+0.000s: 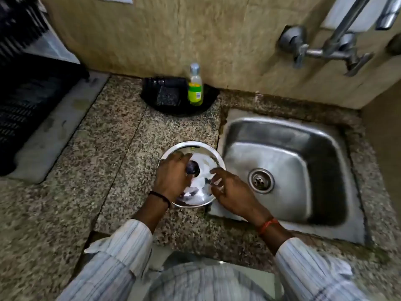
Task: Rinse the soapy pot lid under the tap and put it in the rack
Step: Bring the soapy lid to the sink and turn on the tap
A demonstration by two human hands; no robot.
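The steel pot lid (196, 157) lies on the granite table (121, 137), just left of the sink (282, 170), white suds smeared across its top. The left hand (172, 177) has its fingers (184, 158) curled around the dark knob (192, 168) at the centre, gripping it; the right hand (234, 192) rests at the lid's near right edge with loosely spread fingers, holding nothing firmly as far as can be seen.

The step in hand looks like lifting the lid towards the tap (338, 48), which is mounted on the wall above the sink's far side; no water is visibly running. A wet, soapy knob will likely slip, so a firm pinch with the right hand steadying the rim seems wise, then tilting the lid so the suds run off into the basin.

The sink is empty apart from its drain (261, 181). A black tray (208, 101) against the wall holds a green-labelled soap bottle (195, 88) and a dark scrubber (167, 95). The black rack (23, 101) sits at far left, well apart; what it holds cannot be told
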